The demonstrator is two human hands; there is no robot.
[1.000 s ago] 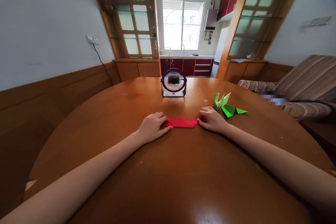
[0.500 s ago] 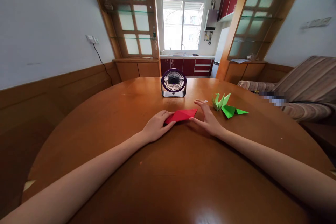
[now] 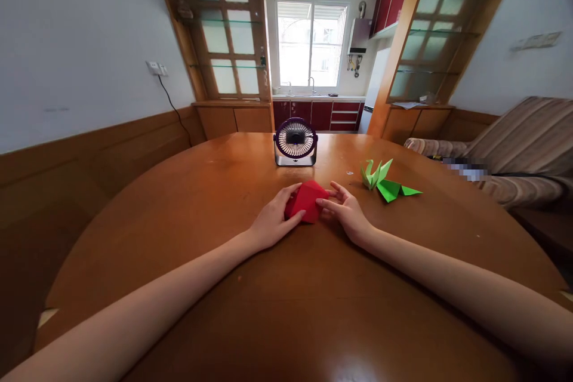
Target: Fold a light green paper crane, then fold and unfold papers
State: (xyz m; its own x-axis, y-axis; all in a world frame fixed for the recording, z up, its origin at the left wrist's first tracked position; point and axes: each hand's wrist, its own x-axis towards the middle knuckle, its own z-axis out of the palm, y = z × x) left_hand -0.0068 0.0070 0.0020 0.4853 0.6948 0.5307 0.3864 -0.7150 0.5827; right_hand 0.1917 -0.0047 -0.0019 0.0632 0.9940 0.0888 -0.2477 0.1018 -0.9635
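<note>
A folded piece of red origami paper (image 3: 308,200) is between my hands, above or on the middle of the wooden table (image 3: 286,310). My left hand (image 3: 276,219) grips its left side, thumb on the near face and fingers at the back edge. At its right edge, my right hand (image 3: 347,212) pinches the paper between thumb and fingers. To the right of my right hand are a light green origami crane (image 3: 376,176) and a brighter green folded paper piece (image 3: 396,190) touching or overlapping it; I cannot tell if they are joined.
A small purple desk fan (image 3: 295,140) stands beyond the red paper. A tiny pale scrap (image 3: 350,173) lies near the crane. On the right, a striped armchair (image 3: 523,143) sits beside the table, and a wall with a socket (image 3: 156,68) is at left.
The red paper has turned from a long flat diamond into a squarer outline facing me. My right hand has closed from spread fingers onto its right edge.
</note>
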